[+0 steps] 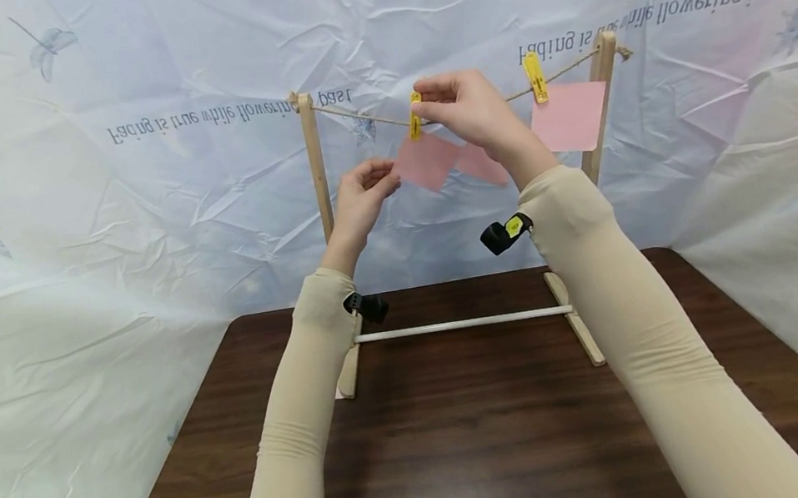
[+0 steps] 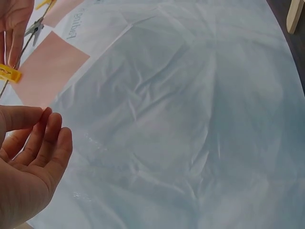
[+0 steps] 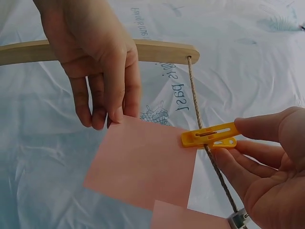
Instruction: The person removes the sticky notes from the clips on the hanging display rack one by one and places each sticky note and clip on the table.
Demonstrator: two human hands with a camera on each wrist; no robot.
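My right hand (image 1: 475, 111) pinches the tail ends of a yellow clothespin (image 3: 209, 136) that sits over a twine line (image 3: 220, 176). In the clothespin's front end is one corner of a square pink paper (image 3: 143, 162), which hangs tilted below the line. At the paper's left corner, my left hand (image 1: 360, 195) pinches the edge between thumb and fingers. A second pink paper (image 1: 482, 164) hangs just right of it, partly behind my right wrist; a grey metallic clip (image 3: 238, 219) shows at its corner in the right wrist view.
A third pink paper (image 1: 569, 119) hangs at the right under another yellow clothespin (image 1: 535, 78). Two wooden posts (image 1: 316, 167) carry the twine, and a white rod (image 1: 462, 324) joins their feet on the dark wooden table (image 1: 470, 441). Printed sheeting (image 1: 191, 49) surrounds the table.
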